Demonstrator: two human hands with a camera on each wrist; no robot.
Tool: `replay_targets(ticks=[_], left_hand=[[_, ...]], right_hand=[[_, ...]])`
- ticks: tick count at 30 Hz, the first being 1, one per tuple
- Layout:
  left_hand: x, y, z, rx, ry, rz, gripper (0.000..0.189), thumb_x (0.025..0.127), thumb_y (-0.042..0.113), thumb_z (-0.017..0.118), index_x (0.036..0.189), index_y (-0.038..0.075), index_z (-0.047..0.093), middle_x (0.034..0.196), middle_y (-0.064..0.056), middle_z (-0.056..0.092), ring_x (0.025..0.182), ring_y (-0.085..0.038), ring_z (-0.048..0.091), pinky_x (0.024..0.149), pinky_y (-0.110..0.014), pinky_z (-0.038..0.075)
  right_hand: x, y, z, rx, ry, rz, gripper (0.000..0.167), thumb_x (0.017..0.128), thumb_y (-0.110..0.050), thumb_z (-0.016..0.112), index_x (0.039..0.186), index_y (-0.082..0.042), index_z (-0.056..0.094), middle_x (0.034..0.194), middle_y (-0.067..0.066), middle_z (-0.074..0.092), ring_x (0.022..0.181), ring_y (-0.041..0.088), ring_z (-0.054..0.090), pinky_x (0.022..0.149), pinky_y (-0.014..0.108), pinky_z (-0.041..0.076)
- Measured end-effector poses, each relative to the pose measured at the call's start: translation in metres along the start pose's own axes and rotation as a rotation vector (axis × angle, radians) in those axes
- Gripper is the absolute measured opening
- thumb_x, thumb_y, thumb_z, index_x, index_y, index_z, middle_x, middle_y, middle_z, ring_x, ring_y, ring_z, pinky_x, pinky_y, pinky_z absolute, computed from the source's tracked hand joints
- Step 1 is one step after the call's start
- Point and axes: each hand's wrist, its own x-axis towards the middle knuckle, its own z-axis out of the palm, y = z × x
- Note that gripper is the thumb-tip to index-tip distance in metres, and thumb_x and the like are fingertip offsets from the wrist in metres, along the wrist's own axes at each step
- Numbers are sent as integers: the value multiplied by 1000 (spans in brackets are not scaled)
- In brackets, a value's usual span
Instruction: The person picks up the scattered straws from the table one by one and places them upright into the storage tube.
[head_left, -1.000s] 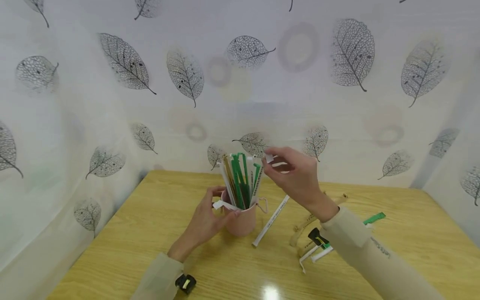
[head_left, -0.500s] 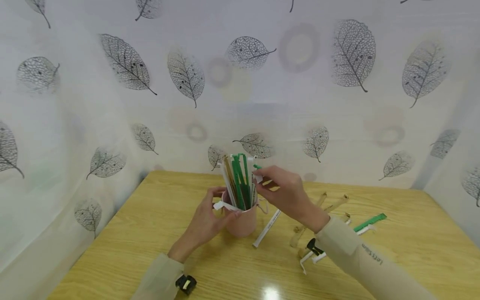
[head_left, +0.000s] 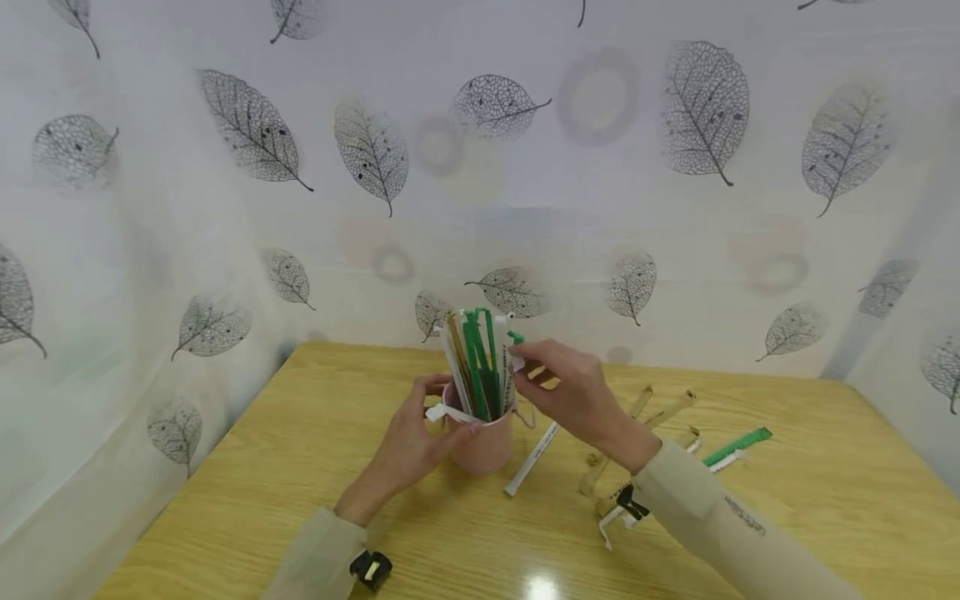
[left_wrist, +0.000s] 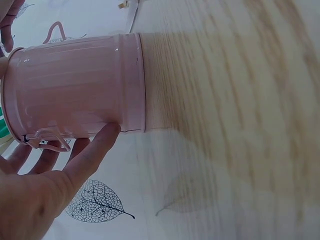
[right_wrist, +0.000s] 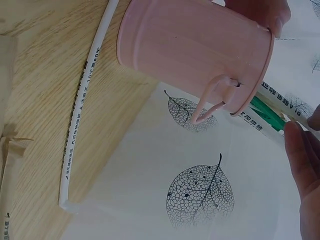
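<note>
A pink metal bucket [head_left: 483, 450] with small side handles stands on the table, holding several paper-wrapped straws [head_left: 480, 358] in white, green and brown. My left hand [head_left: 401, 442] grips the bucket from the left, with the thumb at the near rim and fingers round the far side. At the bucket's right edge, my right hand [head_left: 570, 383] pinches the upper part of a white wrapped straw [right_wrist: 282, 102] with black print. That straw's lower end is inside the bucket, hidden by its wall. A white wrapper end [head_left: 437, 412] sticks out over the rim by my left hand.
One white straw [head_left: 534, 460] lies on the table right of the bucket. Further right, partly under my right forearm, are several brown straws [head_left: 672, 407], a green one [head_left: 738, 446] and some white ones. A leaf-patterned cloth [head_left: 375, 250] stands behind the table.
My right hand has come down and left with the white straw, bringing its lower end into the bucket. My left hand keeps its hold on the bucket.
</note>
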Motion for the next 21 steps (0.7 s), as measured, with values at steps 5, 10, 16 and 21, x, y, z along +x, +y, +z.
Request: replay_targets(ticks=[5,10,16,21], left_hand=[[-1,0,0,-6,1,-12,74,86,43,79,145,16,42,138,-11,58,126,-31,58,104,-53,48],[-1,-1,1,-1,6,1,74,86,42,78,145,15,42,137,-11,58,126,-31,58,103,-52,50],[-1,-1,1,4,8,2,74,86,43,78,145,15,42,138,-11,58,126,-31,58,103,-52,49],[-1,-1,2,9,12,3,74,86,43,78,145,15,43,138,-12,58,126,-32,58,103,-53,49]], right_hand=[[-4,-2,-8,24,-39,17,51,78,15,76,127,4,65,93,13,76,72,22,74,64,19,59],[-15,-1,-28,27,-107,53,50,80,14,74,128,2,65,96,11,77,76,19,75,66,17,58],[-41,14,-55,-70,-352,91,30,81,13,74,105,-6,74,94,6,76,78,13,71,63,14,55],[-67,18,-68,-178,-683,258,25,87,6,72,107,-8,75,99,5,73,80,13,69,64,21,55]])
